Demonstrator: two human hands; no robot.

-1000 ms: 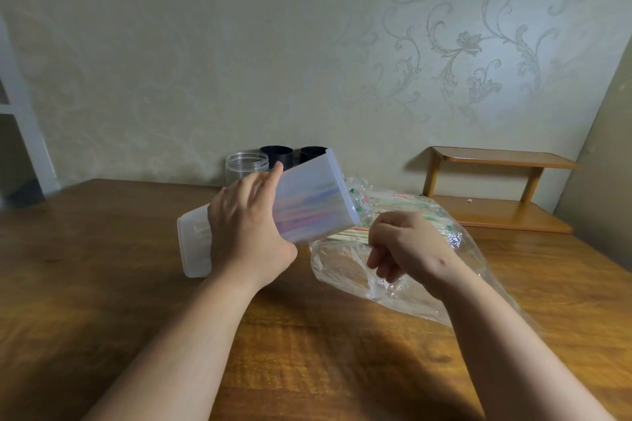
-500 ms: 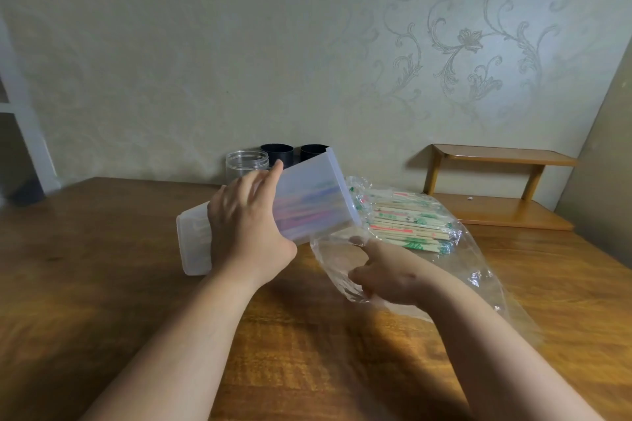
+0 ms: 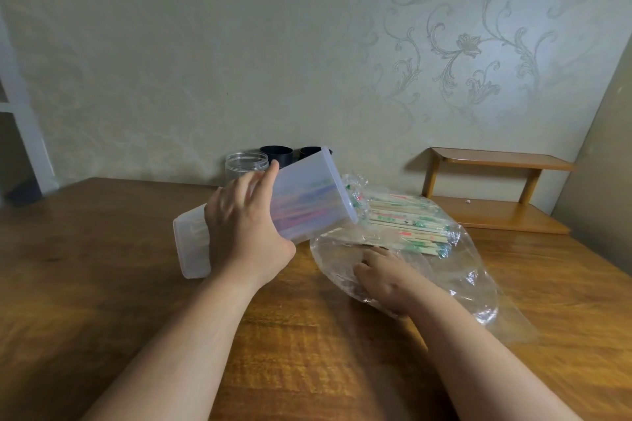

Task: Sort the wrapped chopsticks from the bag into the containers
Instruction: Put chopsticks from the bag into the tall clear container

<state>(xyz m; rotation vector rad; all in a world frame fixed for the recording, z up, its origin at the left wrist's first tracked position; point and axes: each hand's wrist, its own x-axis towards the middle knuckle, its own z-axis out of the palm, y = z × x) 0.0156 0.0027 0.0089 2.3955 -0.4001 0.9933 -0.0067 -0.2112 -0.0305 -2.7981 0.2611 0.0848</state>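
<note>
Head view: left hand (image 3: 246,232) curls round the tilted box (image 3: 307,202) at centre; right hand (image 3: 386,278) lies inside the bag (image 3: 472,280) near the chopsticks (image 3: 403,222), finger spread unclear.

Setting recorded as a domestic room, most likely a home. The wall is covered in pale wallpaper (image 3: 461,44) embossed with floral scrolls. A varnished wooden table (image 3: 102,267) is placed against it. A small two-tier wooden shelf (image 3: 496,161) is seen at far right. A clear plastic jar (image 3: 246,166) and black cups (image 3: 276,153) are kept by the wall.
</note>
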